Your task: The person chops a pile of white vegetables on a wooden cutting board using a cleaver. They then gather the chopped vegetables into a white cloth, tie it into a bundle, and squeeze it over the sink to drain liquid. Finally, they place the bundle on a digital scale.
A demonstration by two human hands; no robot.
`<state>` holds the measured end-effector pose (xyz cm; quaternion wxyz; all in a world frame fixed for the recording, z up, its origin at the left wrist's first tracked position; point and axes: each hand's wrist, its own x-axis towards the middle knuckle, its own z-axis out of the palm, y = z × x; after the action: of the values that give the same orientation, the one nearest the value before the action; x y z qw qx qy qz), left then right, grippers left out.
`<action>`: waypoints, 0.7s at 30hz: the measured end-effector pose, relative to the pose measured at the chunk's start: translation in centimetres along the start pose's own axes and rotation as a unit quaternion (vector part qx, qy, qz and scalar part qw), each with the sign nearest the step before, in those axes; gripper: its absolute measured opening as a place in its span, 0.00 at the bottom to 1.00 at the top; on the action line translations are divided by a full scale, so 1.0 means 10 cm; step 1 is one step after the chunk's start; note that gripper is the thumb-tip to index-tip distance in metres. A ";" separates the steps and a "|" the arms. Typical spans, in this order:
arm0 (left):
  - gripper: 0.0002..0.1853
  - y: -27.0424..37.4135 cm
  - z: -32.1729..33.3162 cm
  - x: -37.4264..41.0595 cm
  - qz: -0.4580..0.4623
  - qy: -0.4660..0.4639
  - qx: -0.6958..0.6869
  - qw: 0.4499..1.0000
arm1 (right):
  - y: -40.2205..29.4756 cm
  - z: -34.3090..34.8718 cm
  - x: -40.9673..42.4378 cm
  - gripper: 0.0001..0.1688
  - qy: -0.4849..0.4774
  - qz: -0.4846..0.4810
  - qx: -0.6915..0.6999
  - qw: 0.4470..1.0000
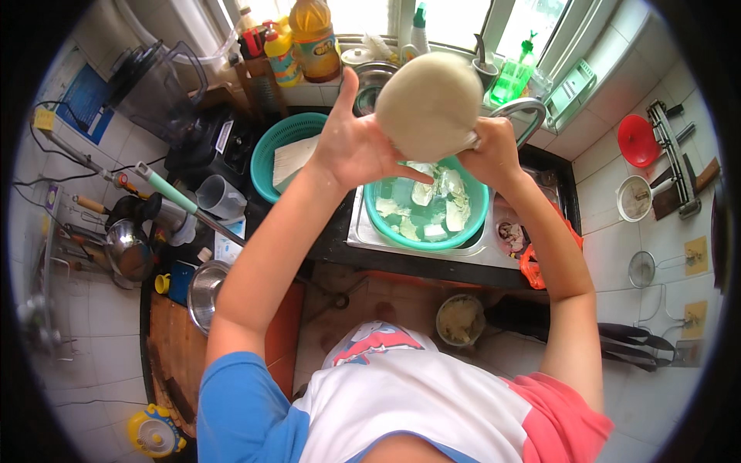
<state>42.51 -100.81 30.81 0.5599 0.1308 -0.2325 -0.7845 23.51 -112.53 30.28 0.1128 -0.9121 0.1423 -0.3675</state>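
Note:
A round, bulging cream-coloured cloth bag (429,107) is up in front of me, above a green plastic basin (370,223). My right hand (495,150) grips the gathered cloth at the bag's lower right. My left hand (362,144) is spread wide at the bag's left side, thumb pointing up; the bag hides some of its fingers, so whether they touch it is unclear. Below, the basin holds cloudy liquid with several pale, flat, irregular pieces (456,214) in it. What fills the bag cannot be seen.
The basin rests over a steel sink (362,234) with a curved faucet (524,107). Left of it stand a teal colander (263,156) with a white block, a blender (153,92) and a steel bowl (205,295). An orange plastic bag (532,269) hangs at the sink's right.

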 end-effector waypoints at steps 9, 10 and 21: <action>0.24 0.03 0.36 0.79 0.141 0.178 0.313 0.922 | 0.46 0.42 -0.20 0.26 0.079 0.085 0.214 0.970; 0.25 0.04 0.37 0.84 0.148 0.171 0.361 0.905 | 0.43 0.43 -0.25 0.23 0.021 0.148 0.328 0.933; 0.18 -0.02 -0.09 1.34 0.074 0.098 0.146 0.982 | 0.35 0.45 -0.32 0.20 -0.112 0.362 0.792 0.478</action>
<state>38.23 -113.50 30.67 0.6116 0.2700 -0.2973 -0.6817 23.89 -114.26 23.96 0.9259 -0.3359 0.0946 -0.1448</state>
